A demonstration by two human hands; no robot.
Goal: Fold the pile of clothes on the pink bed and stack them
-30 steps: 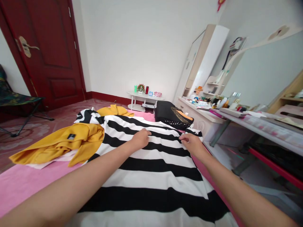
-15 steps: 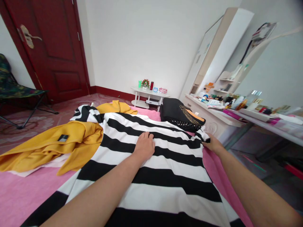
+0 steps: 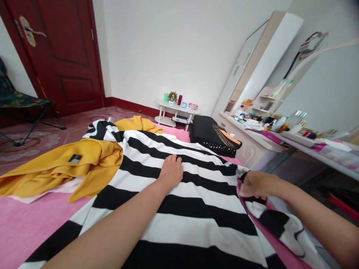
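Observation:
A black-and-white striped garment (image 3: 182, 209) lies spread over the pink bed cover (image 3: 30, 220). My left hand (image 3: 171, 172) rests flat on its upper middle, fingers stretched out and pressing the cloth. My right hand (image 3: 256, 185) is closed on the garment's right sleeve (image 3: 276, 220) at the bed's right edge, and the sleeve hangs down below my wrist. A yellow garment (image 3: 64, 168) lies crumpled to the left, partly over the striped one.
A folded black garment with gold trim (image 3: 214, 136) sits at the far end of the bed. A cluttered dressing table (image 3: 260, 140) with a mirror stands on the right. A small white table (image 3: 175, 112), a red door (image 3: 60, 52) and a folding chair (image 3: 19, 108) stand beyond.
My right hand slid from the garment's upper right out to the edge, took the sleeve and pulled it back toward me. My left hand flattened and stayed in place.

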